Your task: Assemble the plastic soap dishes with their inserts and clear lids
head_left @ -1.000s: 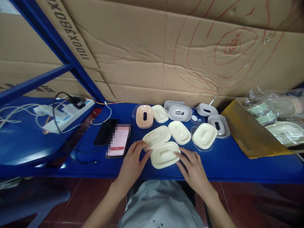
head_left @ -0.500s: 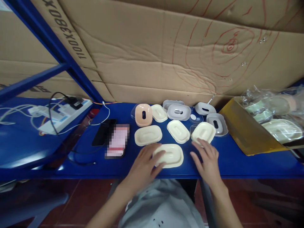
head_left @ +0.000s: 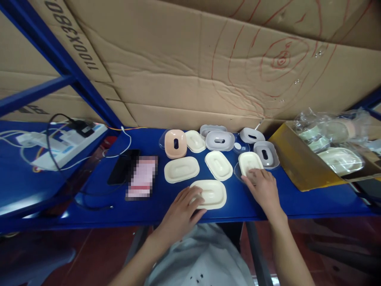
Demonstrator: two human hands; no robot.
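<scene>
My left hand [head_left: 186, 208] is open, fingers spread over the left end of a cream oval dish-shaped piece [head_left: 216, 194] at the table's front. My right hand [head_left: 264, 191] is closed on the near end of a similar cream piece [head_left: 249, 159], thumb at its lower edge and fingers over its hollow. Partly under that piece lies a clear plastic cover [head_left: 237, 171]. Two more cream pieces, one on the left [head_left: 181, 169] and one in the middle [head_left: 218, 165], lie flat between the hands and the back row.
Behind stand a peach box with a slot [head_left: 170, 145], several grey slotted boxes [head_left: 220, 141] and another cream piece [head_left: 195, 141]. Phones [head_left: 142, 176] and a power strip [head_left: 74, 145] lie left. At right, a carton [head_left: 293, 161] holds bagged pieces. Cardboard [head_left: 166, 59] lines the back.
My right hand has moved onto the right cream piece and gripped its near end; that piece has turned slightly. My left hand stays by the front piece. The view has shifted a little.
</scene>
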